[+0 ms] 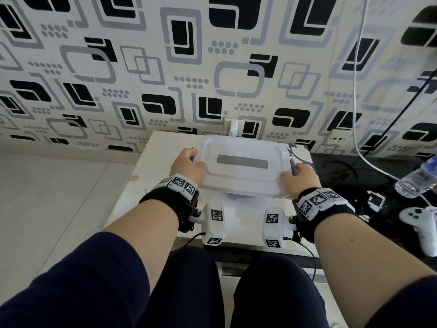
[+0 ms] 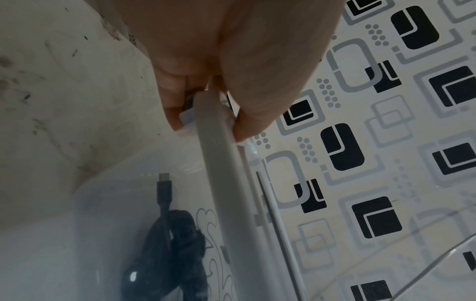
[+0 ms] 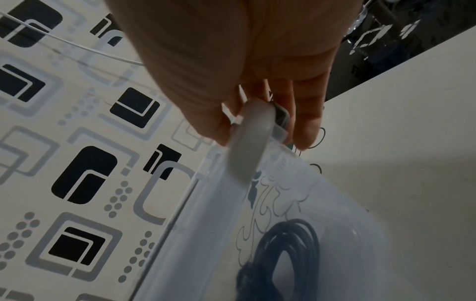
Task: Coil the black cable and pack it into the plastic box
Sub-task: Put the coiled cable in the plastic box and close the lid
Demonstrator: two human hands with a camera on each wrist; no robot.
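A translucent plastic box (image 1: 238, 183) with its lid (image 1: 241, 152) on stands on the white table (image 1: 146, 176). The coiled black cable (image 2: 175, 248) lies inside, seen through the wall in both wrist views, its coil (image 3: 288, 256) on the box floor. My left hand (image 1: 189, 165) pinches the lid's left edge and clip (image 2: 188, 118) between thumb and fingers. My right hand (image 1: 296, 178) pinches the lid's right edge at the grey clip (image 3: 280, 116). In the head view the cable is hidden under the lid.
A patterned wall with a socket and white plug (image 1: 233, 126) stands just behind the box. A white cord (image 1: 357, 91) hangs at the right. On the dark surface to the right lie a water bottle (image 1: 418, 178) and a white game controller (image 1: 423, 228).
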